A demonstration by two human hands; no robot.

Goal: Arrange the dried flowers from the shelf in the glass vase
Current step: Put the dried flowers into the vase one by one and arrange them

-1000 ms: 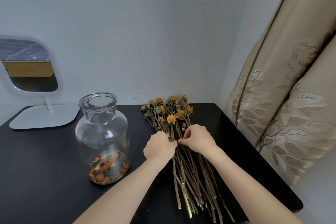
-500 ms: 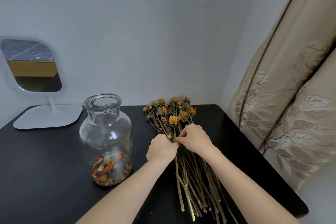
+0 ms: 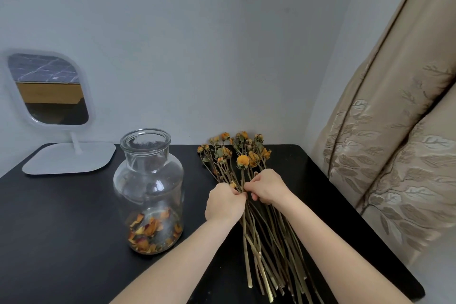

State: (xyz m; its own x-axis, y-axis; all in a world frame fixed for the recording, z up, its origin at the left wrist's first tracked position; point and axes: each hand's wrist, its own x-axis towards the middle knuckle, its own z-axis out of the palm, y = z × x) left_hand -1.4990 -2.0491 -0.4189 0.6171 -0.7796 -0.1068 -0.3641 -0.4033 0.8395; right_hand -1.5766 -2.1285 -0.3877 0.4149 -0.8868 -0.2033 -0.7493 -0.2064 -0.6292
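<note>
Flowers [image 3: 265,249] lie flat on table [image 3: 61,217], long axis near-to-far, heads toward the wall. Left hand [image 3: 225,203] and right hand [image 3: 267,189] are side by side, both pinching stems just below the heads. Vase [image 3: 149,187] stands upright to the left, nearer the left hand. The stems probably need swinging to vertical.

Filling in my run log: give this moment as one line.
left hand: grips flowers | right hand: pinches flowers | flowers: lying on table | vase: upright, only petals inside
</note>
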